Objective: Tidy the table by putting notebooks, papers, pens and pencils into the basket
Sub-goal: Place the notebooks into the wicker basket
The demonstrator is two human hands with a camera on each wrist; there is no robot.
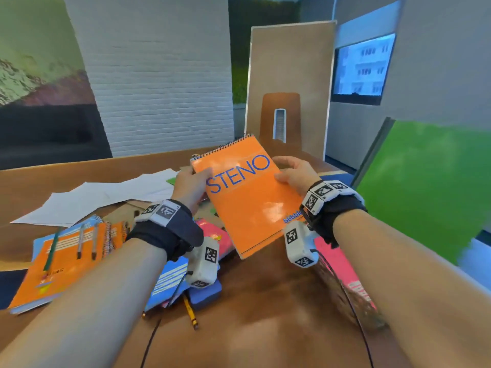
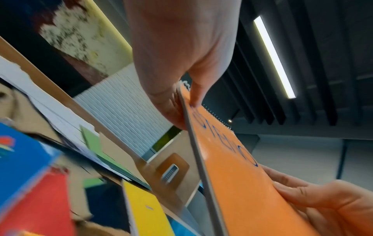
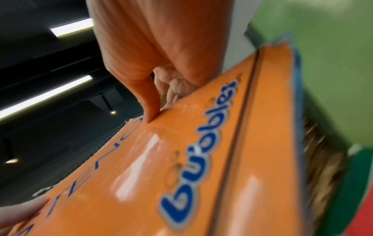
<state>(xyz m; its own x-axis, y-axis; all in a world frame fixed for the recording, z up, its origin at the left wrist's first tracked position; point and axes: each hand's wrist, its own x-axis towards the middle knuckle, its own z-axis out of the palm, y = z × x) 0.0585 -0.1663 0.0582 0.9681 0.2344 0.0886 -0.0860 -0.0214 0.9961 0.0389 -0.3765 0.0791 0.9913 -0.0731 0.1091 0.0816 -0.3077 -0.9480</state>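
An orange spiral STENO notebook (image 1: 249, 197) is held up above the table, tilted, between both hands. My left hand (image 1: 192, 185) pinches its left edge, thumb on the cover; the left wrist view shows the same notebook (image 2: 232, 167) edge-on, pinched by that hand (image 2: 177, 89). My right hand (image 1: 293, 173) grips the right edge with its thumb on the cover, and the right wrist view shows this thumb (image 3: 148, 102) pressed on the notebook (image 3: 181, 159). No basket can be made out for sure.
On the brown table (image 1: 265, 314) lie white papers (image 1: 101, 197), an orange notebook with pens and a pencil (image 1: 69, 256) at left, blue and pink notebooks (image 1: 172, 277) below the hands, a yellow pencil (image 1: 190, 313), a pink notebook (image 1: 342, 269) and a green folder (image 1: 430, 187) at right.
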